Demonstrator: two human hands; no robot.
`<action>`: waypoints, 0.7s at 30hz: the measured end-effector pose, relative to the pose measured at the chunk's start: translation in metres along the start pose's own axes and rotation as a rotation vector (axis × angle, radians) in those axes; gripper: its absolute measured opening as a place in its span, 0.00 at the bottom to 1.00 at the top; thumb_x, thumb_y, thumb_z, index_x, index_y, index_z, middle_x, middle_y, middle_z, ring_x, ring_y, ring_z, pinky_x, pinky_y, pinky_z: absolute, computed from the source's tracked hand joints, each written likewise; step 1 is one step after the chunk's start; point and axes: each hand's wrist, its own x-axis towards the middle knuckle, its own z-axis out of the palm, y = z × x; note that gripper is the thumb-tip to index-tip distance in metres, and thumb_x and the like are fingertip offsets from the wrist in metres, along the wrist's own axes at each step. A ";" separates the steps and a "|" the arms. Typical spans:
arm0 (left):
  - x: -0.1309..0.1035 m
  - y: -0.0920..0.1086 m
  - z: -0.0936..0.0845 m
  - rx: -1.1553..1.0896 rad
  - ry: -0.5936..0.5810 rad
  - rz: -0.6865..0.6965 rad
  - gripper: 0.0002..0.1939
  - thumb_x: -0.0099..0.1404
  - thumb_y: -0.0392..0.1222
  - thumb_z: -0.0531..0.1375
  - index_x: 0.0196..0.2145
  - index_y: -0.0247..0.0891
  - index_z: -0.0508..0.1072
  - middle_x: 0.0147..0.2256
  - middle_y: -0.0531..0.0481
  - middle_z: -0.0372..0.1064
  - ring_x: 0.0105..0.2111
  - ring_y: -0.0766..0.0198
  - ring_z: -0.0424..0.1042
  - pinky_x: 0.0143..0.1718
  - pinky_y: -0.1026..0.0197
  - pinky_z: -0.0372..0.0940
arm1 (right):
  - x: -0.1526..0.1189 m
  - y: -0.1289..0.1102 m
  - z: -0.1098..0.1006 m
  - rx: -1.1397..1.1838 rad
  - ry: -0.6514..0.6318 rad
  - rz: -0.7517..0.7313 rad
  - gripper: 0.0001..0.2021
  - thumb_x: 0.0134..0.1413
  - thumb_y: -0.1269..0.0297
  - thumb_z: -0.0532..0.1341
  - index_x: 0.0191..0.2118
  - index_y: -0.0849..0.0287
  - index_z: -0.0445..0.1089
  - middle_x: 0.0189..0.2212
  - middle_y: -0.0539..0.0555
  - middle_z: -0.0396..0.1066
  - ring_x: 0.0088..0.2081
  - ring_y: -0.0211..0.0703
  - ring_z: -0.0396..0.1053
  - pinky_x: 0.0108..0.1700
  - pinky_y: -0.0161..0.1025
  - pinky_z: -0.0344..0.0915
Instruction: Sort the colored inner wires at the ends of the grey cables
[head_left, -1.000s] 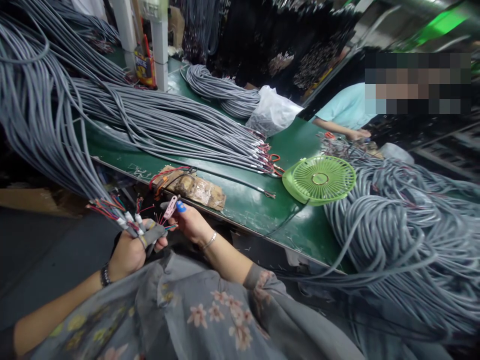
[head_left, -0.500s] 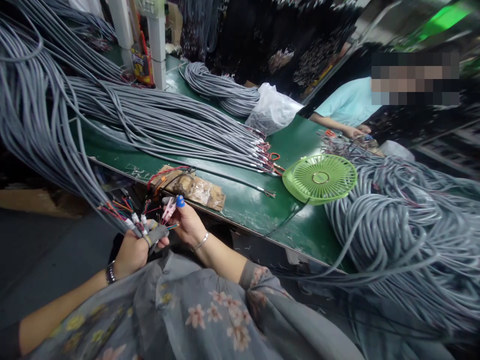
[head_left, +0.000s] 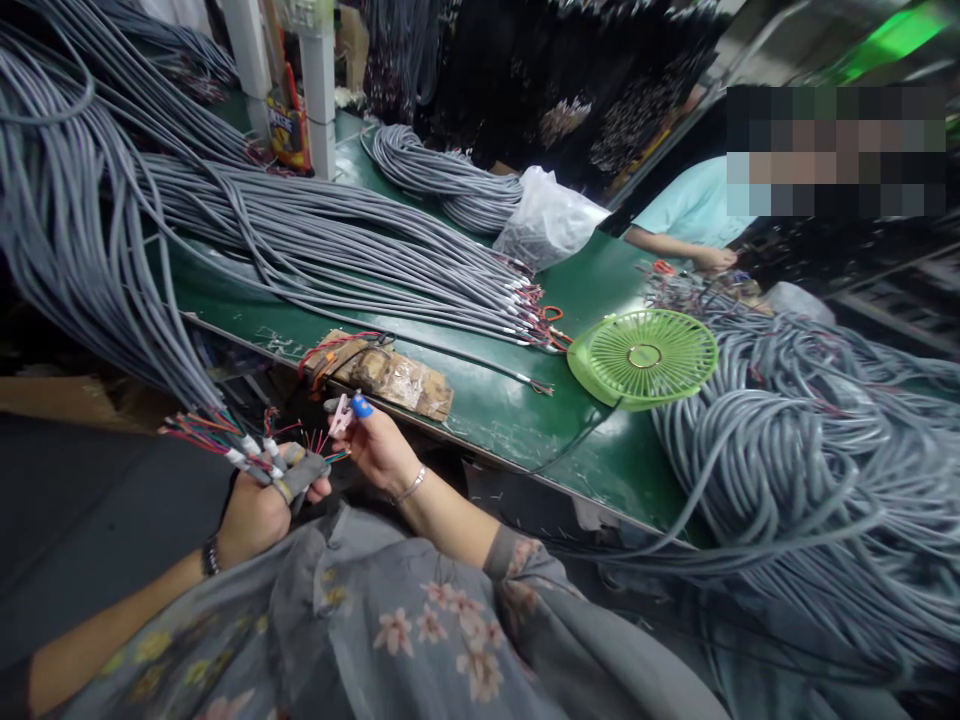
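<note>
Down at the table's front edge, my left hand (head_left: pixel 259 512) is closed round several grey cable ends with white sleeves (head_left: pixel 251 447). Coloured wires (head_left: pixel 199 425) fan out of them, and grey coverings wrap some of its fingers. Close on its right, my right hand (head_left: pixel 381 450), with a blue cover on one fingertip, pinches a small pink clip-like piece (head_left: pixel 341 416). Thin loose wires (head_left: pixel 315 440) stick out between the two hands. Just beyond lies a wooden block (head_left: pixel 394 378) with tape and red wire on it.
Long grey cables (head_left: pixel 337 235) lie across the green table (head_left: pixel 495 435). A green fan (head_left: pixel 645 355) stands near a large cable heap (head_left: pixel 787 450). A plastic bag (head_left: pixel 551 220) rests farther back. Across the table, a person in a light blue top (head_left: pixel 690 205) handles wires.
My left hand has shifted slightly left and down, and the coloured wire ends have swung left with it. My right hand stays almost in place, still pinching the pink piece.
</note>
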 end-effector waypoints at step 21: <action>0.008 -0.006 0.001 0.032 0.000 -0.013 0.13 0.44 0.47 0.74 0.21 0.38 0.76 0.18 0.54 0.74 0.19 0.65 0.71 0.22 0.66 0.65 | 0.002 0.007 -0.001 0.025 0.005 0.019 0.24 0.53 0.39 0.66 0.35 0.59 0.74 0.26 0.51 0.73 0.27 0.38 0.68 0.28 0.34 0.67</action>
